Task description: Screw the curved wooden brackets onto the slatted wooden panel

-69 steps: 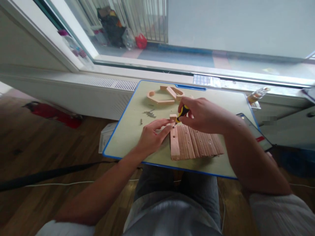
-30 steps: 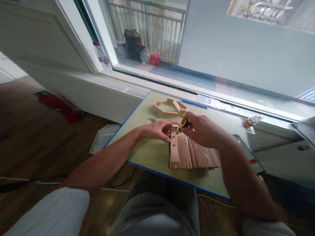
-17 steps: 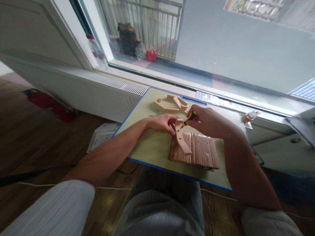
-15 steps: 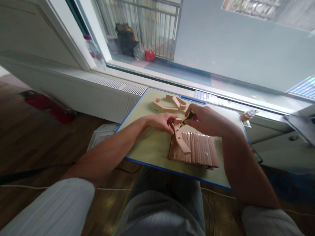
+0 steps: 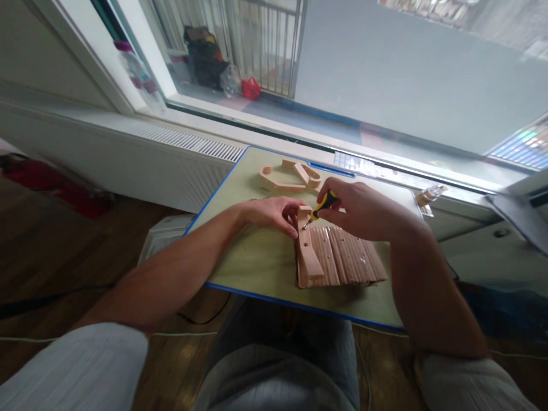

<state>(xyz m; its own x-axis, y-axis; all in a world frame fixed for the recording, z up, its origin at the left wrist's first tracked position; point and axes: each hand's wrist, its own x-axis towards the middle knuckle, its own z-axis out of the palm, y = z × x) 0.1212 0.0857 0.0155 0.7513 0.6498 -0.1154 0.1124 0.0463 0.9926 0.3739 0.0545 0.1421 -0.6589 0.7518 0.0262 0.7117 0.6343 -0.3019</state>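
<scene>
My right hand [image 5: 349, 205] is closed around the yellow and black handle of a screwdriver [image 5: 327, 202], whose tip points down at a screw [image 5: 304, 228] in a pale wooden piece [image 5: 309, 254]. My left hand [image 5: 278, 214] curls round the far end of that wooden piece, thumb and fingers against its left side. The piece lies along the left edge of a brown ridged, plastic-wrapped block [image 5: 342, 257] with small holes in its top. Behind my hands lie curved wooden parts [image 5: 280, 186] of similar pale wood.
The pale green board table [image 5: 244, 257] has a blue edge, and its far side meets the window sill [image 5: 274, 137]. A radiator [image 5: 188, 171] stands at the left. A plastic bottle [image 5: 139, 80] is by the window frame. Beyond the table's right corner is a clear container [image 5: 430, 196].
The wooden piece has turned slightly, so its near end now sits further left and lower along the block's edge. Both hands and the screwdriver stay on it. The whole view has shifted a little.
</scene>
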